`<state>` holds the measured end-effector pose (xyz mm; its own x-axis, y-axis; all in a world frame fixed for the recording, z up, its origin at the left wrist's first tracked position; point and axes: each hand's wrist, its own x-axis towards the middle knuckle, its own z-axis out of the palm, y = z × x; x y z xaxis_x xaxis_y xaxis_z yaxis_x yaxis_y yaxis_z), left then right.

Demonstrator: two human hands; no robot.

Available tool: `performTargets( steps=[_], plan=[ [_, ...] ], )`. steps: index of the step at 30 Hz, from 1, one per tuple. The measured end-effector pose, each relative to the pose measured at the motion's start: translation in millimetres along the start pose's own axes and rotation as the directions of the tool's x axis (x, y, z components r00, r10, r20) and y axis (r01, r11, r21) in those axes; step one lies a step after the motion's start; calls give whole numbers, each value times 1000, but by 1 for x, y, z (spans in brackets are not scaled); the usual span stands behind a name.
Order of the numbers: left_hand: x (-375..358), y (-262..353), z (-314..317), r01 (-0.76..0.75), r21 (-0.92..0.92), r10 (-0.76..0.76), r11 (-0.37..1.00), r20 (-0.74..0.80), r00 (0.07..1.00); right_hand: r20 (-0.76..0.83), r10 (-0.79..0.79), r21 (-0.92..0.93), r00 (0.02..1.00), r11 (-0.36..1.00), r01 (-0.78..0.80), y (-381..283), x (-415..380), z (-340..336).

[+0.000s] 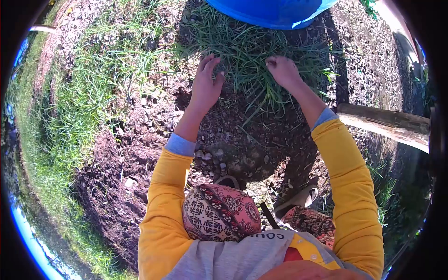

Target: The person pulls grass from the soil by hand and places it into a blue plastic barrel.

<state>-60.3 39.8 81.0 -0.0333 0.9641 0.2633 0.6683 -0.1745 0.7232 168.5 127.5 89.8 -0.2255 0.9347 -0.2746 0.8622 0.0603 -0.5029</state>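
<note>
My left hand (207, 84) hovers at the left edge of a patch of long green grass (252, 60). Its fingers are stretched forward and the thumb stands apart, with nothing seen between them. Over the right part of the same grass is my right hand (283, 71), its fingers curled inward and closed. Whatever its fingertips hold, if anything, is too small to make out. Bare dark soil (242, 135) with small stones lies between my forearms, in front of my knees.
A blue plastic tub (275, 14) stands just beyond the grass. To the right a wooden post (385, 122) juts in, beside gravelly ground (368, 60). More grass (79, 107) grows on the left. My shoes (298, 200) rest on the soil close to my body.
</note>
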Motion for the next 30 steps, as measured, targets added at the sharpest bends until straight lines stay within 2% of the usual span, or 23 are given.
performTargets(
  steps=[1,3,4,7,10,12,13,16,17,19,22,24,26,28,30],
  plan=[
    [-27,1,-5,34,8,-34,999,-11,999,40,-36,-21,999,999,37,-3,1,13],
    [-77,-2,-7,160,-64,-160,985,8,987,-47,-93,-69,995,994,90,-6,11,40],
    [-99,0,-8,174,-50,-172,983,32,985,-87,-122,-93,989,989,114,-7,15,54],
    [-130,9,-9,205,-42,-201,978,85,976,-67,85,-263,994,960,-100,-12,32,84],
    [-133,12,-16,238,-97,-226,966,121,967,43,30,-155,999,988,-23,-20,33,92],
    [-125,9,-16,288,-143,-273,947,112,955,123,-8,-8,992,1000,9,-31,29,96],
    [-122,3,-15,255,-138,-244,957,89,966,163,-29,67,986,998,18,-39,27,98],
    [-109,-2,-16,248,-199,-239,948,70,968,139,-69,184,988,982,42,-56,23,106],
    [-106,-2,-16,237,-231,-231,944,55,971,221,-59,201,973,979,14,-57,21,105],
    [-103,-10,-15,230,-232,-228,945,32,973,372,-37,224,927,973,-51,-72,2,80],
    [-106,-24,-17,236,-213,-245,948,-15,969,171,-316,5,933,948,320,-60,-38,54],
    [-109,-28,-23,286,-232,-297,930,-11,955,225,-264,-21,938,961,276,-49,-66,16],
    [-109,-29,-32,317,-250,-333,915,-26,943,186,-268,-145,945,944,296,-25,-87,-29],
    [-110,-33,-44,321,-189,-333,928,-36,942,156,-90,-187,984,975,118,-24,-108,-87],
    [-102,-31,-63,327,-161,-335,931,-23,942,86,-134,-325,987,933,155,21,-116,-134]
  ],
)
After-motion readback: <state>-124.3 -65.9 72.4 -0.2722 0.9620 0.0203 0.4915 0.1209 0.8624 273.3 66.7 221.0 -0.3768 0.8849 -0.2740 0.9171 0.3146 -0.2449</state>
